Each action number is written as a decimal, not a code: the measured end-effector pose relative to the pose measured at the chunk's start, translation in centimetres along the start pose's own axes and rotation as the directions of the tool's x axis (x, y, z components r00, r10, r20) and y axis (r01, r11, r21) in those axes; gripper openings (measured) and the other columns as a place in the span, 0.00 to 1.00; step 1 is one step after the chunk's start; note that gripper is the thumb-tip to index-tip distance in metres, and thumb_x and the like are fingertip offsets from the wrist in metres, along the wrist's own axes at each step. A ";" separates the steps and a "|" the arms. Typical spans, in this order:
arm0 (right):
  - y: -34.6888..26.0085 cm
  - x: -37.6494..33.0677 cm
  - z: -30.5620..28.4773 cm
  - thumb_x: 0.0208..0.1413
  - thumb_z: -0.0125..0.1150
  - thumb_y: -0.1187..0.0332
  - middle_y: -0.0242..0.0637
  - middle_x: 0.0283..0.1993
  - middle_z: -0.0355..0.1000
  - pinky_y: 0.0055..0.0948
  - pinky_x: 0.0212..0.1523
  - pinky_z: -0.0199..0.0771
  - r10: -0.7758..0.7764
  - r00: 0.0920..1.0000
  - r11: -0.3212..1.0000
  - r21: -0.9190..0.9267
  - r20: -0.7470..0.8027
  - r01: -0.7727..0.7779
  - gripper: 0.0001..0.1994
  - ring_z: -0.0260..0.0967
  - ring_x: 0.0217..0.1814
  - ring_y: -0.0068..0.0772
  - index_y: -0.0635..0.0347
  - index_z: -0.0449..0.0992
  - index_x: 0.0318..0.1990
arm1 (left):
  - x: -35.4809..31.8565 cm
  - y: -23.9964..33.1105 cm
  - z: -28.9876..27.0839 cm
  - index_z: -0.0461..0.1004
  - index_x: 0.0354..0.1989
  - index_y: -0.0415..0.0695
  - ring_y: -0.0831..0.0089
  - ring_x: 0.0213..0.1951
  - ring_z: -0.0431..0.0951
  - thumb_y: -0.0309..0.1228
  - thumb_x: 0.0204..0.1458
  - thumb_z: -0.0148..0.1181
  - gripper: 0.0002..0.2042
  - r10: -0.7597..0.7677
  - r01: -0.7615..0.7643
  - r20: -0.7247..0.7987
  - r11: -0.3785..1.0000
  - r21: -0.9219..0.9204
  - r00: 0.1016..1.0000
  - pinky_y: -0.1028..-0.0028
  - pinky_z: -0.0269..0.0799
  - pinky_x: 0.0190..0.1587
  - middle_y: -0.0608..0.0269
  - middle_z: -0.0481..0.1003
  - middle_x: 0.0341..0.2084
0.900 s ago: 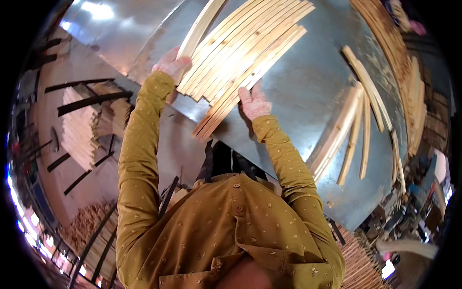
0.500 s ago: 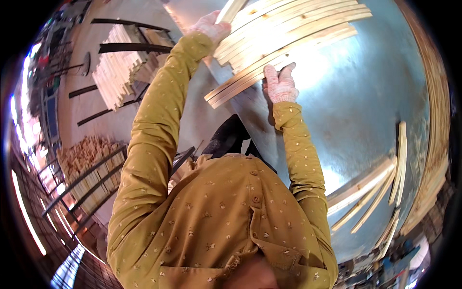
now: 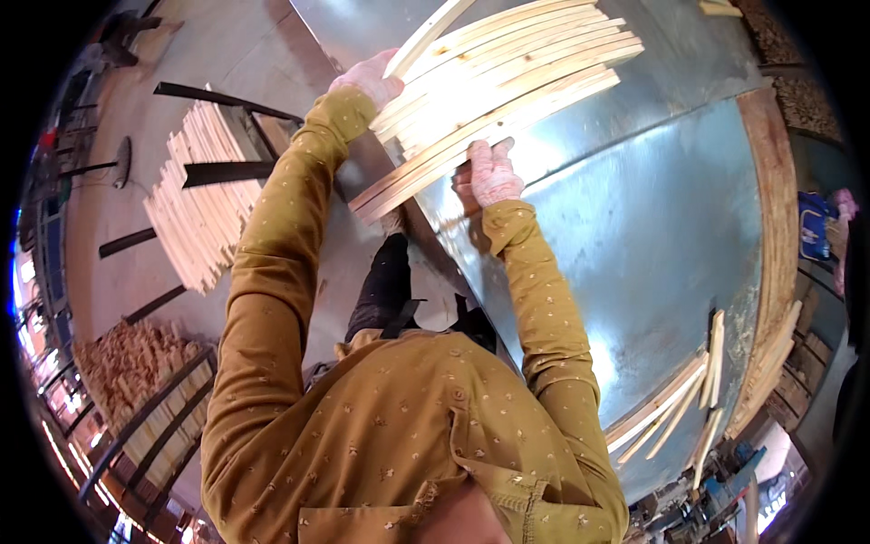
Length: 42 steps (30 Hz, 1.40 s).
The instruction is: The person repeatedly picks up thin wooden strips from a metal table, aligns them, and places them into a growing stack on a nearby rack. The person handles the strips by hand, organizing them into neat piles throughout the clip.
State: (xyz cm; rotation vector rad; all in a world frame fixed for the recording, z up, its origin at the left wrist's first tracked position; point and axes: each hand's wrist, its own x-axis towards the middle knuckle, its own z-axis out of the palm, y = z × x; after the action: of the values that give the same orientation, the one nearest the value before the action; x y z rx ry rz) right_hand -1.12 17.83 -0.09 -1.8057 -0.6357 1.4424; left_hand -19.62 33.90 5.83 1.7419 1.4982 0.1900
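"Where are the hands?"

"Apart. The left hand [image 3: 370,80] is clamped on the near end of a single strip [image 3: 428,34], which stands out at the left of the row of strips [image 3: 517,77]."

"And the right hand [image 3: 495,172]?"

"At the row's near side, fingers loose and stretched out, tips at its edge."

"Where's that row?"

"On the metal table [image 3: 634,227], lying slantwise, its lower-left ends sticking out past the table's edge."

"Any other wood?"

"Loose sticks [image 3: 672,406] on the table, lower right, and a stack [image 3: 195,204] among dark bars, left."
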 end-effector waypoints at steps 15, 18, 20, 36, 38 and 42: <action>-4.7 6.4 6.4 0.50 0.65 0.68 0.39 0.30 0.73 0.27 0.19 0.73 0.010 0.977 0.975 0.220 -0.214 0.038 0.25 0.70 0.22 0.30 0.66 0.64 0.54 | 10.9 -8.3 -8.1 0.63 0.65 0.45 0.64 0.55 0.73 0.29 0.55 0.57 0.27 0.162 -0.164 0.041 0.986 0.044 0.986 0.71 0.66 0.59 0.58 0.74 0.53; -7.7 3.6 5.4 0.47 0.63 0.68 0.38 0.25 0.70 0.32 0.22 0.71 0.063 0.911 0.977 0.213 -0.408 0.028 0.10 0.69 0.24 0.31 0.63 0.70 0.34 | 7.7 -10.1 -9.5 0.63 0.66 0.45 0.68 0.52 0.73 0.27 0.55 0.56 0.27 0.159 -0.160 -0.062 0.987 -0.005 0.985 0.72 0.70 0.55 0.59 0.73 0.51; -4.9 4.4 -1.1 0.51 0.59 0.66 0.36 0.26 0.73 0.35 0.37 0.74 -0.468 0.868 0.800 -0.498 -0.164 0.336 0.05 0.71 0.32 0.36 0.58 0.75 0.31 | 5.1 -15.4 -11.1 0.64 0.65 0.47 0.66 0.46 0.77 0.33 0.56 0.56 0.26 0.095 -0.123 -0.127 0.964 -0.235 0.987 0.68 0.73 0.51 0.56 0.76 0.46; -32.3 -10.3 21.6 0.36 0.56 0.79 0.34 0.34 0.74 0.42 0.55 0.73 -0.531 -0.258 -0.711 -0.259 0.807 0.653 0.14 0.74 0.40 0.41 0.53 0.76 0.34 | -32.8 -21.3 -19.6 0.61 0.64 0.46 0.63 0.34 0.80 0.47 0.63 0.53 0.26 0.459 0.382 0.271 -0.167 -0.909 0.846 0.70 0.78 0.30 0.51 0.75 0.40; -32.4 -11.1 27.8 0.36 0.60 0.72 0.32 0.31 0.73 0.43 0.58 0.70 -0.410 -0.314 -0.822 -0.197 0.857 0.535 0.10 0.73 0.40 0.37 0.52 0.75 0.31 | -35.0 -24.2 -21.7 0.54 0.66 0.46 0.66 0.31 0.79 0.35 0.52 0.65 0.35 0.504 0.520 0.318 -0.333 -0.786 0.803 0.67 0.82 0.28 0.56 0.72 0.38; -26.9 -11.7 42.9 0.40 0.60 0.68 0.28 0.30 0.72 0.40 0.62 0.66 -0.371 -0.182 -0.812 -0.223 0.911 0.539 0.05 0.73 0.42 0.31 0.48 0.74 0.28 | -37.9 -29.3 -20.8 0.51 0.70 0.42 0.65 0.45 0.76 0.35 0.44 0.72 0.45 0.144 -0.299 -0.263 0.373 -0.878 0.954 0.70 0.74 0.46 0.55 0.71 0.49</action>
State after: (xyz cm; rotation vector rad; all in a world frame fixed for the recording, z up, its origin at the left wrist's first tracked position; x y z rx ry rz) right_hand -43.84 35.51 23.56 -0.5375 -2.7879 -0.5821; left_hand -64.83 9.26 14.81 0.9591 0.8733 1.1066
